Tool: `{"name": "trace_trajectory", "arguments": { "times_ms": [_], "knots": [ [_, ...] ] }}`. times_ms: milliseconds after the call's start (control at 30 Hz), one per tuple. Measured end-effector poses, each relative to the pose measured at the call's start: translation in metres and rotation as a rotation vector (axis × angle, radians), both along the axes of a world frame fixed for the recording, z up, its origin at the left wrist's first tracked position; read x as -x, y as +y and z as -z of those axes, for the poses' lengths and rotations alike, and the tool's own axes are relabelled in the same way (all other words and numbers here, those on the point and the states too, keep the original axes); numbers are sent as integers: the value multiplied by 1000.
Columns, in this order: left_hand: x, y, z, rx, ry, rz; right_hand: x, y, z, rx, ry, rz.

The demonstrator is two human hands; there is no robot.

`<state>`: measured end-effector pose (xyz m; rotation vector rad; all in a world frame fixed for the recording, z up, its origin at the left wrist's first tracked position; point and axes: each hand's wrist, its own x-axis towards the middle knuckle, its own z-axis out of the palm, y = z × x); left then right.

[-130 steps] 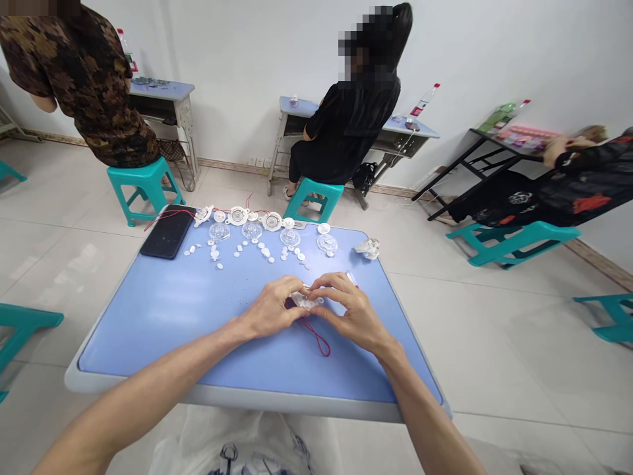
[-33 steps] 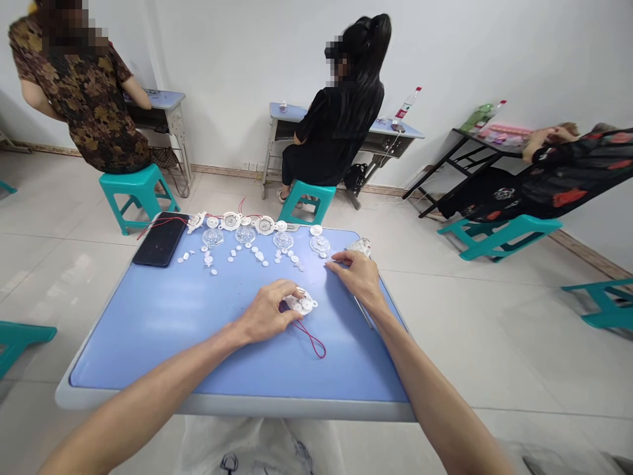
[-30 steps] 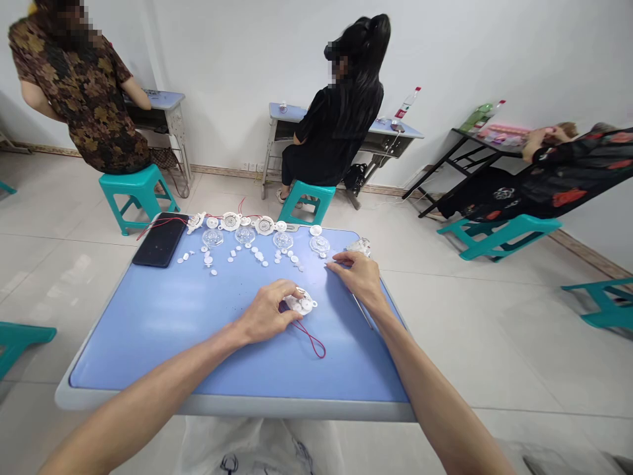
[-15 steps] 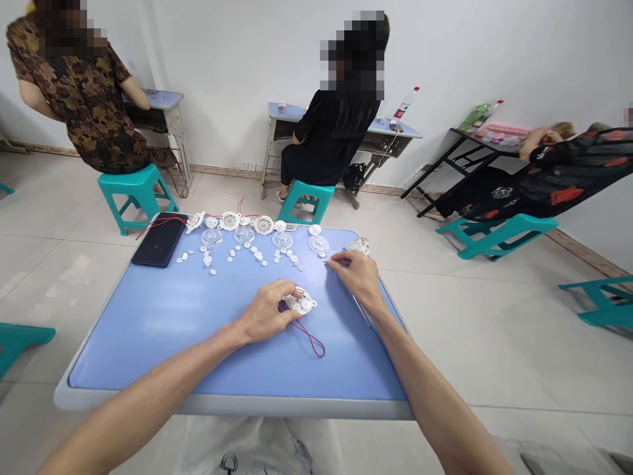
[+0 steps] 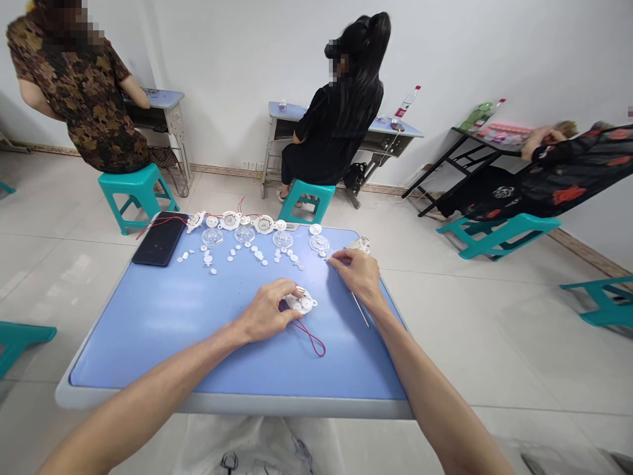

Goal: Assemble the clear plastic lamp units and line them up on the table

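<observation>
My left hand (image 5: pixel 270 309) grips a round white plastic housing (image 5: pixel 302 302) low over the blue desktop, thumb and fingers at its left edge. A red cord loop (image 5: pixel 314 342) trails from the housing toward me. Farther right, my right hand (image 5: pixel 357 272) has its thumb and forefinger pinched together close to the desk; whatever is between the fingertips is too small to make out. Under that hand lies a thin metal rod (image 5: pixel 361 310). Just left of its fingertips sits a clear round plastic piece (image 5: pixel 319 243) with a white disc (image 5: pixel 315 229) behind it.
Along the far edge stand several white housings (image 5: pixel 230 221), clear discs (image 5: pixel 244 234) and small white gears (image 5: pixel 208 258). A black phone (image 5: pixel 161 239) lies at the far left corner. Another white part (image 5: pixel 359 245) is at the right corner. People sit on green stools (image 5: pixel 309 198) beyond.
Both hands stay almost where they were. The right hand has shifted only very slightly, its fingers still pinched near the desk.
</observation>
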<state>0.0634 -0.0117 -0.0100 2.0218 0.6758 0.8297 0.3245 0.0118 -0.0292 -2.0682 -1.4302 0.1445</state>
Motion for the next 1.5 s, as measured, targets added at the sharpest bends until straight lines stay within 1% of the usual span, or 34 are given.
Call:
{"name": "trace_trajectory", "arguments": {
  "times_ms": [367,467,533,567,600,633,667,733,767,800,867,967,1033,1333,1500],
  "knots": [
    [0,1,1,22,5,2,-1,-2,-3,-39,17,-13],
    [0,1,1,20,1,0,1,-8,-10,-74,28,-24],
    [0,1,1,20,-2,3,6,-18,-20,-154,38,-63],
    [0,1,1,21,-3,4,11,-25,-27,-246,48,-117],
    [0,0,1,22,-5,6,17,-33,-33,-323,55,-202],
    [0,0,1,23,-5,9,23,-41,-39,-381,52,-296],
    [0,0,1,25,-4,10,30,-50,-45,-404,31,-404],
    [0,-1,0,29,-3,3,43,-65,-52,-409,-30,-598],
    [0,-1,0,31,-4,1,48,-71,-52,-406,-49,-668],
    [0,-1,0,33,-5,-1,52,-75,-51,-394,-68,-723],
    [-1,-1,0,37,-10,1,56,-78,-46,-376,-96,-778],
    [-1,-1,0,43,-15,8,57,-78,-37,-346,-131,-789],
    [0,0,-1,49,-16,9,57,-76,-34,-328,-149,-788],
    [0,-1,-5,37,5,25,57,-74,-37,-265,-170,-818],
    [0,0,-1,30,9,44,58,-73,-40,-219,-88,-841]
  ]
}}
